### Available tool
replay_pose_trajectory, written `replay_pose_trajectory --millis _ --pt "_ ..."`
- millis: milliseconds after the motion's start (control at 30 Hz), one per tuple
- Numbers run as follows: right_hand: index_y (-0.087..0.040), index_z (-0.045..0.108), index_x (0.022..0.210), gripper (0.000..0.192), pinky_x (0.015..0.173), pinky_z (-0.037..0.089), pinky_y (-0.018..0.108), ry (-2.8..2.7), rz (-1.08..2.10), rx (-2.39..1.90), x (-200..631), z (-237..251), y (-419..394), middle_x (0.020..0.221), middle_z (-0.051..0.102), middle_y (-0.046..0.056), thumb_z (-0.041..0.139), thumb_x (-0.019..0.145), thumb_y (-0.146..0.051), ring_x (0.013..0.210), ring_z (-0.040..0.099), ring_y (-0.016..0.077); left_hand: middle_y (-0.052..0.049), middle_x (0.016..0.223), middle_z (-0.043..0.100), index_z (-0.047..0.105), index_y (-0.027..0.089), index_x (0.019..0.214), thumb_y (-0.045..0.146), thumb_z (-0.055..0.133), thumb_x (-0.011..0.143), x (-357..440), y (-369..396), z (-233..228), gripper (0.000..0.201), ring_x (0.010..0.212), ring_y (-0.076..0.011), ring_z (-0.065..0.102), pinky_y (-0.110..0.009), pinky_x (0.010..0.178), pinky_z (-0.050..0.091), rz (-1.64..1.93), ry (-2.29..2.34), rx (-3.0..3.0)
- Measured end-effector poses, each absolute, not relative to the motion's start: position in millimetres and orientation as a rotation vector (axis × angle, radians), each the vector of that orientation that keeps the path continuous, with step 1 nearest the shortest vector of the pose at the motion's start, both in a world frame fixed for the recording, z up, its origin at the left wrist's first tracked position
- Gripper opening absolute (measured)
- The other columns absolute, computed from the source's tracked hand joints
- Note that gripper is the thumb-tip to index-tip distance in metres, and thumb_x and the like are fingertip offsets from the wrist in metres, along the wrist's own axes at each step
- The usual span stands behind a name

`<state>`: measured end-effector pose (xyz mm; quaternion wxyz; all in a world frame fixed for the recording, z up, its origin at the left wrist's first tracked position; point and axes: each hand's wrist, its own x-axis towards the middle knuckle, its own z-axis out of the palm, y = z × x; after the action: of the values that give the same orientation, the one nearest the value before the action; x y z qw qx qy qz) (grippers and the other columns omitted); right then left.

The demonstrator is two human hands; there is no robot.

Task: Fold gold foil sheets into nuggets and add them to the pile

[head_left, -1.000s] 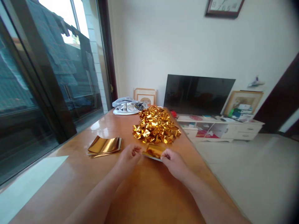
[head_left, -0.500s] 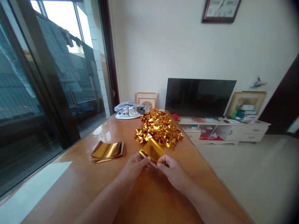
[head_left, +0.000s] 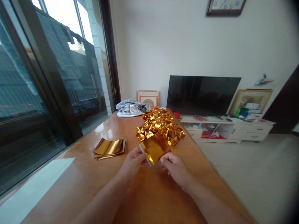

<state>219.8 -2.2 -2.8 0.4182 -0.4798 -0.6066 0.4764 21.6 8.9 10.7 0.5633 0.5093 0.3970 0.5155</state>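
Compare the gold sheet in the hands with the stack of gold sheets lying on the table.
The held gold sheet is a single piece lifted off the table, pinched between the left hand and right hand; the stack of gold sheets is several pieces lying untouched on the table, to the left. The held sheet tilts up toward the camera; the stack lies nearly flat with curled edges. Both are shiny gold foil and roughly rectangular.

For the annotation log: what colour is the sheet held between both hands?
Shiny metallic gold, the sheet pinched by the left hand and right hand; head view.
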Motion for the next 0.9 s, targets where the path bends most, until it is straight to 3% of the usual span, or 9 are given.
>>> replay_pose_trajectory --millis 167,333,400,567,733,900 --pt "-0.017 0.061 0.082 0.036 0.052 0.036 0.024 -1.527 1.323 -1.237 220 -2 -4 0.071 0.062 0.000 0.061 0.085 -0.053 0.061 0.053 0.0131 -0.001 0.085 0.067 0.064 0.018 0.099 0.033 0.069 0.082 16 8 10 0.023 0.069 -0.0106 0.057 -0.022 0.065 0.040 1.218 0.897 1.184" --pt "-0.018 0.067 0.103 0.037 0.057 0.037 0.024 -1.420 1.435 -1.116 216 10 -11 0.090 0.067 0.002 0.071 0.078 -0.044 0.070 0.052 0.0131 -0.005 0.095 0.069 0.064 0.018 0.106 0.036 0.073 0.080 21 6 10 0.033 0.076 -0.0130 0.060 -0.025 0.071 0.042 1.131 0.837 1.171" --pt "-0.017 0.069 0.100 0.033 0.058 0.036 0.024 -1.393 1.455 -1.109 215 12 -11 0.088 0.068 0.002 0.071 0.077 -0.040 0.069 0.051 0.0132 -0.005 0.095 0.069 0.063 0.018 0.108 0.036 0.073 0.080 24 5 10 0.035 0.077 -0.0131 0.060 -0.025 0.071 0.041 1.101 0.813 1.174" --pt "-0.015 0.064 0.077 0.014 0.054 0.030 0.025 -1.430 1.422 -1.166 219 10 -8 0.062 0.056 -0.002 0.066 0.075 -0.029 0.058 0.043 0.0112 0.000 0.085 0.064 0.062 0.018 0.100 0.034 0.073 0.079 23 5 8 0.028 0.070 -0.0099 0.052 -0.022 0.065 0.037 1.129 0.855 1.200" --pt "-0.015 0.063 0.073 0.012 0.056 0.031 0.024 -1.506 1.341 -1.272 227 12 -4 0.064 0.058 -0.002 0.065 0.073 -0.026 0.060 0.045 0.0114 0.004 0.070 0.052 0.058 0.018 0.088 0.028 0.068 0.083 14 5 10 0.015 0.062 -0.0076 0.043 -0.020 0.058 0.031 1.212 0.945 1.220" --pt "-0.014 0.070 0.087 0.023 0.060 0.038 0.024 -1.565 1.392 -1.302 231 12 -3 0.081 0.070 0.003 0.070 0.072 -0.031 0.070 0.057 0.0161 0.005 0.067 0.051 0.057 0.017 0.085 0.024 0.068 0.081 11 4 15 0.014 0.059 -0.0075 0.042 -0.020 0.056 0.031 1.192 0.988 1.222"
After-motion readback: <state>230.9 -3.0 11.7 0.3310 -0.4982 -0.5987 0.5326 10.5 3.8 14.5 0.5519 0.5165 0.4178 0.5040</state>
